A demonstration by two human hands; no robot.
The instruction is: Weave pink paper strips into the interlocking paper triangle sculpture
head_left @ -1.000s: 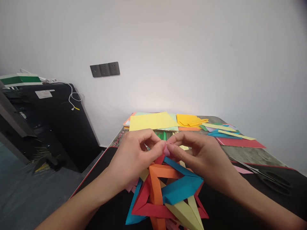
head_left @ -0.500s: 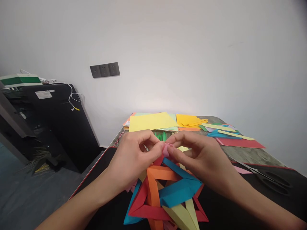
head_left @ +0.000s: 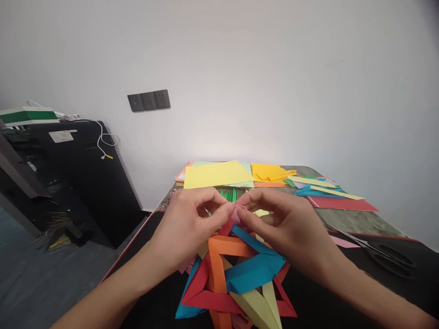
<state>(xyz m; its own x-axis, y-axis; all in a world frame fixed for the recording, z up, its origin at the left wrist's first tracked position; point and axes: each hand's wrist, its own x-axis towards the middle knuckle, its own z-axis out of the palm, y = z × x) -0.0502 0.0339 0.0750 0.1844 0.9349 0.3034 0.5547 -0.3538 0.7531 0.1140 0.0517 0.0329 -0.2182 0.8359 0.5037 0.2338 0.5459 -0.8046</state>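
Small pink paper piece [head_left: 236, 214], pinched between both hands' fingertips [head_left: 232, 206].

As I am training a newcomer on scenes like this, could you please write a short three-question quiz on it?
1. True or false: the handles of the scissors lie on the black mat.
2. The fingertips of the left hand and the right hand meet at a small paper piece. What colour is it?
a) green
b) pink
c) orange
3. Fill in the blank: the large sheet on top of the paper pile near the wall is ____.

Key: 1 true; 2 b; 3 yellow.
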